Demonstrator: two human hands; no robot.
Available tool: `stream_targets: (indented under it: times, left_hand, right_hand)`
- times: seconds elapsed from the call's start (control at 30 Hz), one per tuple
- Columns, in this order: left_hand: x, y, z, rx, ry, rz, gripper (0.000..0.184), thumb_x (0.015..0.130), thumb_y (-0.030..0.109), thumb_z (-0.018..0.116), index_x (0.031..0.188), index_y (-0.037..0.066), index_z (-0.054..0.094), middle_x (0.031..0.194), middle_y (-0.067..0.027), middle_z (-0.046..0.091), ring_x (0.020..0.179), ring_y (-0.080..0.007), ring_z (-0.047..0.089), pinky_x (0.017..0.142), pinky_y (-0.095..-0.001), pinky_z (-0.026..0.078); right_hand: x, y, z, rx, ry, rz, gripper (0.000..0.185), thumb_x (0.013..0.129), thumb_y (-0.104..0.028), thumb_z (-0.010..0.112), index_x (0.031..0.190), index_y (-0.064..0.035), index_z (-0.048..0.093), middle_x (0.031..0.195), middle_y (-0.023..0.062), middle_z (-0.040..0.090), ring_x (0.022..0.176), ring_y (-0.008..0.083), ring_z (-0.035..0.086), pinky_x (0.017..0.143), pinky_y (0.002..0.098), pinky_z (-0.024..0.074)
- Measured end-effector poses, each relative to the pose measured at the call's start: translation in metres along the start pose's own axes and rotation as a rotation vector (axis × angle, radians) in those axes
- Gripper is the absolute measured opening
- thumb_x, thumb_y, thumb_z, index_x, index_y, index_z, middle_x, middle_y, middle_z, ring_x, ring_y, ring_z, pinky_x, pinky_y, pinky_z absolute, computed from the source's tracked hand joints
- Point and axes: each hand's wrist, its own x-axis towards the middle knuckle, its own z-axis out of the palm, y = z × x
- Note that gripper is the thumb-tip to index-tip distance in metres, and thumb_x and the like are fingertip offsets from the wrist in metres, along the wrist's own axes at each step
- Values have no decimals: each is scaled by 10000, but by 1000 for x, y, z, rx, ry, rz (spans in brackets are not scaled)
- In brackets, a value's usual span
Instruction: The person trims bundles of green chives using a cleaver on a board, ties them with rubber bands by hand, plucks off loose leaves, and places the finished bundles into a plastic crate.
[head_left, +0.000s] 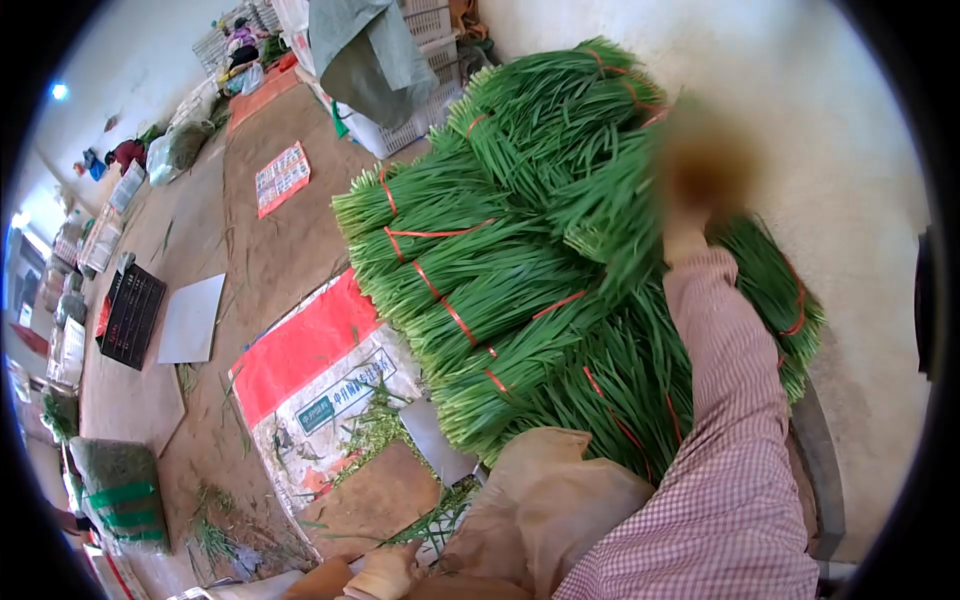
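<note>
Long green leafy stalks in bundles [500, 285], tied with red bands, lie piled against the pale wall. At the upper right of the pile is my right hand [702, 190], reaching beside a bundle of loose-looking leaves [620, 205]. A brown blur covers its fingers, so its grip cannot be made out. My left hand [385, 572] is low at the bottom edge, near a brown board [375, 500], with its fingers mostly hidden.
A red and white printed sack [310, 350] lies on the floor left of the pile, with cut scraps on it. Farther left are a black crate [132, 315] and a wrapped green bale [118, 490]. White crates [430, 110] stand behind. Other people work in the distance.
</note>
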Motion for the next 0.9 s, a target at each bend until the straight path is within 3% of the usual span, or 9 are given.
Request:
stream_targets:
  times: [0.13, 0.2, 0.33, 0.53, 0.7, 0.73, 0.8, 0.83, 0.9]
  left_hand:
    - [-16, 18, -39, -44, 136, 89, 523, 816, 266, 650, 1293, 75, 553, 913, -279, 650, 847, -421, 646, 730, -487, 503]
    - [-41, 61, -85, -143, 271, 278, 567, 828, 344, 725, 1286, 56, 558, 1101, -211, 659, 1045, -354, 627, 911, -403, 490]
    - [-94, 115, -153, -466, 640, 526, 627, 789, 287, 763, 1284, -29, 544, 1151, -132, 652, 1089, -244, 606, 960, -369, 455]
    - [-174, 143, -206, -876, 933, 966, 895, 760, 328, 773, 1451, -28, 329, 1432, -209, 446, 1408, -282, 308, 1149, -390, 221]
    - [-194, 94, -159, -1515, 584, 1104, 810, 694, 381, 819, 1329, 12, 478, 1230, -92, 584, 1126, -218, 558, 970, -362, 463]
    - [-204, 77, -141, -1533, 626, 1086, 810, 694, 381, 819, 1329, 12, 478, 1230, -92, 584, 1126, -218, 558, 970, -362, 463]
    - [-212, 45, -111, -1692, 717, 1048, 762, 681, 318, 812, 1305, 16, 498, 1190, -82, 606, 1060, -207, 599, 905, -361, 511]
    - [-221, 31, -99, -1674, 815, 1085, 730, 685, 277, 788, 1302, 15, 499, 1171, -84, 618, 1028, -206, 614, 911, -355, 507]
    - [-237, 1, -74, -1619, 931, 1018, 714, 697, 300, 790, 1288, 13, 510, 1149, -100, 634, 1006, -228, 638, 888, -381, 532]
  right_hand:
    - [-110, -96, -36, 43, -99, -192, 454, 797, 41, 588, 1245, 21, 523, 1091, 79, 618, 938, 205, 577, 875, 320, 447]
    - [-141, -120, -57, -14, -164, -253, 464, 802, 43, 593, 1259, 23, 514, 1102, 75, 618, 945, 193, 580, 882, 311, 449]
    - [-218, -158, -71, -66, -445, -349, 507, 804, 31, 624, 1292, 36, 488, 1141, 63, 615, 999, 157, 575, 916, 290, 447]
    - [-367, -206, -50, 51, -986, -169, 589, 785, -9, 652, 1334, 46, 445, 1165, 56, 608, 1039, 128, 566, 949, 279, 437]
    - [-490, -202, -41, -18, -1497, -21, 743, 796, -30, 624, 1452, 27, 280, 1164, 55, 587, 972, 106, 567, 830, 243, 480]
    - [-511, -205, -38, -16, -1536, -5, 743, 796, -30, 624, 1452, 27, 280, 1164, 55, 587, 972, 106, 567, 830, 243, 480]
    - [-543, -216, -28, -482, -1736, -447, 872, 778, -96, 685, 1482, 16, 182, 1238, 174, 569, 1046, 189, 600, 872, 314, 498]
    - [-555, -215, -24, -329, -1840, -576, 904, 766, -208, 770, 1477, -18, 244, 1203, 216, 594, 1050, 251, 632, 879, 345, 508]
    - [-562, -239, -9, -392, -2056, -503, 860, 761, -248, 790, 1447, -30, 320, 1164, 195, 623, 1035, 244, 642, 878, 345, 509]
